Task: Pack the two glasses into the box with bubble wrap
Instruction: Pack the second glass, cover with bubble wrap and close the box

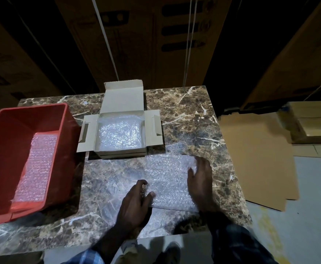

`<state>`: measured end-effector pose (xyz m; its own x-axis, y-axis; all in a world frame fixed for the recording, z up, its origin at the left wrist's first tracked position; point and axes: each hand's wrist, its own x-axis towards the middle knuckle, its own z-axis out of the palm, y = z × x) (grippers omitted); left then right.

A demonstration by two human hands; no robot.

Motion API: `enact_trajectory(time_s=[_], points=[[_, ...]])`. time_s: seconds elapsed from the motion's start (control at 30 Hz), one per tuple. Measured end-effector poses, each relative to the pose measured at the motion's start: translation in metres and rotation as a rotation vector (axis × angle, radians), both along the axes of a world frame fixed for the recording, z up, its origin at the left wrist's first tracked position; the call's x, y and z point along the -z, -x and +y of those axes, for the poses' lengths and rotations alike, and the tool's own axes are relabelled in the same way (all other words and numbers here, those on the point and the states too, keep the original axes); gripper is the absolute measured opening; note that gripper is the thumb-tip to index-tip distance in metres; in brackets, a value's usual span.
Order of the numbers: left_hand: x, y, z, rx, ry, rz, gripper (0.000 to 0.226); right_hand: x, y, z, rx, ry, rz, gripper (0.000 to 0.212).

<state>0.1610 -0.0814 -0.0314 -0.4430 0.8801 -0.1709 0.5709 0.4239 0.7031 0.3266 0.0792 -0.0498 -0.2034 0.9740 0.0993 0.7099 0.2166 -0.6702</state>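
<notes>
Pinching the near-left edge of the clear bubble-wrap bundle (170,184) with left hand (135,202); resting right hand (200,180), fingers spread, on its right. Lying before the open grey cardboard box (120,130). Probably fragile, slippery; gripping around the middle.

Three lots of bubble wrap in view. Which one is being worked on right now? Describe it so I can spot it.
On the marble table, look in front of the open cardboard box, at the near edge. The folded bubble wrap bundle lies flat there between the left hand and right hand. Unlike the wrap in the box and in the red bin, it sits on bare marble.
</notes>
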Motion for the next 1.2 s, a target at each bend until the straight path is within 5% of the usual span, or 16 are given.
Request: enact_trajectory(time_s=[0.1, 0.27, 0.47, 0.77, 1.0, 1.2], points=[[0.005, 0.001, -0.004, 0.081, 0.009, 0.108, 0.049, 0.001, -0.003, -0.014, -0.116, -0.072, -0.310, 0.054], [0.019, -0.002, -0.015, 0.259, 0.112, 0.450, 0.056, 0.027, -0.006, -0.055, -0.587, -0.253, -0.438, 0.058], [0.020, -0.002, -0.018, 0.304, 0.156, 0.482, 0.064, 0.038, -0.018, -0.061, -0.543, -0.153, -0.504, 0.066], [0.019, 0.004, -0.017, 0.514, 0.157, 0.620, 0.074, 0.032, -0.029, -0.077, -0.687, -0.242, -0.412, 0.083], [0.016, 0.003, -0.015, 0.526, 0.118, 0.640, 0.068, 0.041, -0.044, -0.076, -0.646, -0.464, -0.233, 0.050], [0.016, 0.004, -0.016, 0.551, 0.050, 0.597, 0.068, 0.035, -0.041, -0.069, -0.619, -0.458, -0.166, 0.032]])
